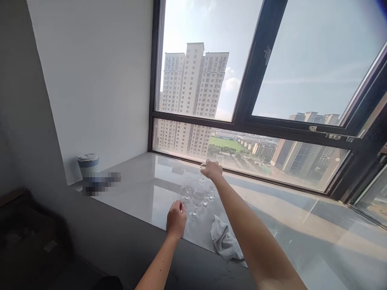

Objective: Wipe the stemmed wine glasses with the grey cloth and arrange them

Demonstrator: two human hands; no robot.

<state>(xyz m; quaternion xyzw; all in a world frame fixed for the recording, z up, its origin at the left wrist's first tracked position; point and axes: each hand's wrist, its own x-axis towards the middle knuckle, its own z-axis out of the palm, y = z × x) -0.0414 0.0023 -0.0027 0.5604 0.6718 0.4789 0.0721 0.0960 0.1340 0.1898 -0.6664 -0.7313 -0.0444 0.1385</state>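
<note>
Several clear stemmed wine glasses stand in a tight cluster on a glossy windowsill; one near wine glass [198, 197] is upright with its foot on the surface. My left hand [176, 218] is at the cluster's front left, fingers curled around the low stem of another wine glass [185, 194]. Reaching to the back of the group, my right hand [213, 170] has its fingers closed at the rim of the farthest wine glass [202, 177]. A crumpled grey cloth [225, 241] lies near the front edge, partly behind my right forearm.
A lidded cup [88, 164] with a blue band stands by the wall at the left end of the sill [133, 197]. Beside it, something is blurred by pixelation. A dark-framed window [196, 119] rises behind the glasses. The sill's front edge drops away below my hands.
</note>
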